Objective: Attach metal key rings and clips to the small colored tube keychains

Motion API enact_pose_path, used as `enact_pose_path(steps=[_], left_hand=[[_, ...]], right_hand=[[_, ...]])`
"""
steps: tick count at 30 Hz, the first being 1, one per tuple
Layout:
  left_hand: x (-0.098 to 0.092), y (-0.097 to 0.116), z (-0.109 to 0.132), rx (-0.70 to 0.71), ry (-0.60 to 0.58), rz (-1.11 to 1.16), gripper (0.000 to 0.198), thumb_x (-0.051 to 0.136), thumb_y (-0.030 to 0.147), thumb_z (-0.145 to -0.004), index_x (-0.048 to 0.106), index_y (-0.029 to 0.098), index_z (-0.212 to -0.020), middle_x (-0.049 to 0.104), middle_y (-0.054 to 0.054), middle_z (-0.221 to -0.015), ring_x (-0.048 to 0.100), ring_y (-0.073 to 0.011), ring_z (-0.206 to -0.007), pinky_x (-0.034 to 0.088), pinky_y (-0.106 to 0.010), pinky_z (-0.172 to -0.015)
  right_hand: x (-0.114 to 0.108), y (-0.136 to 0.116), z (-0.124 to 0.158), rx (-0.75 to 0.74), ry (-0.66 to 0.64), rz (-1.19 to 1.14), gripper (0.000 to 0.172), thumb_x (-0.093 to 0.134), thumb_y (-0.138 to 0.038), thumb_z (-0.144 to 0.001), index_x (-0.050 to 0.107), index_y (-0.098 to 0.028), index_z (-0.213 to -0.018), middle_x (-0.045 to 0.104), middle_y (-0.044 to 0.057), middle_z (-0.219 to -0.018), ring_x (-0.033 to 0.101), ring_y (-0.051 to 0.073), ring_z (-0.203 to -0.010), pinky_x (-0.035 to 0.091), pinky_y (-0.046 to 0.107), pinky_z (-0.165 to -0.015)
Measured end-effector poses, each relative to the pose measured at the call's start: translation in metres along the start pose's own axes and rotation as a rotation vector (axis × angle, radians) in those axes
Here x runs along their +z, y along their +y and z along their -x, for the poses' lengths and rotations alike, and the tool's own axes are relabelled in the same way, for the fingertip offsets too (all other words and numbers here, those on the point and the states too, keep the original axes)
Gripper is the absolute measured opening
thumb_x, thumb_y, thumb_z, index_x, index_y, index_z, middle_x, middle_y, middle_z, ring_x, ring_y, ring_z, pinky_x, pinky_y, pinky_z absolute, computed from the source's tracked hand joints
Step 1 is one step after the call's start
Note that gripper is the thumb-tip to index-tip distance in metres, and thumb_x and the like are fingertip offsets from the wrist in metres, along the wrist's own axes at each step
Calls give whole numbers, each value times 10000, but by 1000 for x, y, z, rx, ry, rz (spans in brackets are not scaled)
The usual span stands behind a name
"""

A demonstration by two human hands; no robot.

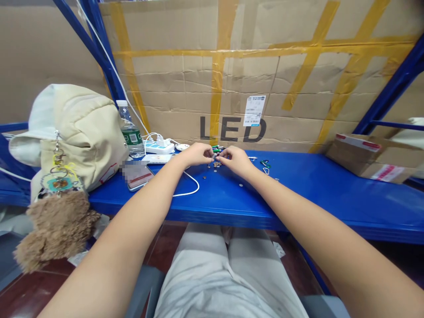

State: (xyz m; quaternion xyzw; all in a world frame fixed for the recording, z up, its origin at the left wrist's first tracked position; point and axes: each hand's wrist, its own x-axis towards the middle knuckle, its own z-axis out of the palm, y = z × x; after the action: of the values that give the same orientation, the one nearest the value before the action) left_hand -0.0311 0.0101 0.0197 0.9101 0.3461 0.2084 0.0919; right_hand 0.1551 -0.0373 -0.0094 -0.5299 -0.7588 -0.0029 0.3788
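Note:
My left hand [199, 154] and my right hand [236, 160] meet over the blue table, both with fingers pinched. Between their fingertips is a small greyish piece, too small to name; which hand bears it I cannot tell. Just below lies a pile of small brown and silvery round pieces [217, 164], with a loose brown one [204, 177] and a pale one [241, 185] nearer the edge. Behind the fingers lie several green and metallic small items [217, 149]. Right of my right hand rest a green carabiner [265, 163] and a silvery carabiner [266, 171].
On the left stand a cream backpack [82, 128] with a brown furry charm [59, 225], a water bottle [130, 132] and a white power strip [159, 146]. A phone [137, 174] lies near a white cable [195, 191]. A large cardboard box [185, 88] rises behind; a smaller box [374, 161] sits right.

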Motion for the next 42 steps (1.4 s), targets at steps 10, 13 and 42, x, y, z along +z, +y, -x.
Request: enact_pose_path(steps=[10,13,42], left_hand=[[2,11,1,72,-15,-74,151,574,263,-716,629,152,-803,689,-28,-799,613,-157,-739,403,-242,-623],[2,12,1,73,-11,-91,163,570,274,-722,631,150,-809,694,-36,-824,619,-162,-763,413,-245,-639],[1,8,3,-54,-34,-52,196,561,327,-738,628,186,-856,697,-32,-856,623,-175,-777,451,-275,-674]], right_hand=[[0,-5,2,-84,42,-145,73,643,-235,-804,666,-172,-832,645,35,-803,553,155,-737,410,271,-679],[-1,-4,3,-46,36,-160,95,625,-245,-815,670,-175,-859,663,37,-813,561,158,-736,413,271,-676],[-73,55,6,287,-532,428,179,663,-281,-759,744,-210,-902,751,46,-953,677,215,-873,493,280,-723]])
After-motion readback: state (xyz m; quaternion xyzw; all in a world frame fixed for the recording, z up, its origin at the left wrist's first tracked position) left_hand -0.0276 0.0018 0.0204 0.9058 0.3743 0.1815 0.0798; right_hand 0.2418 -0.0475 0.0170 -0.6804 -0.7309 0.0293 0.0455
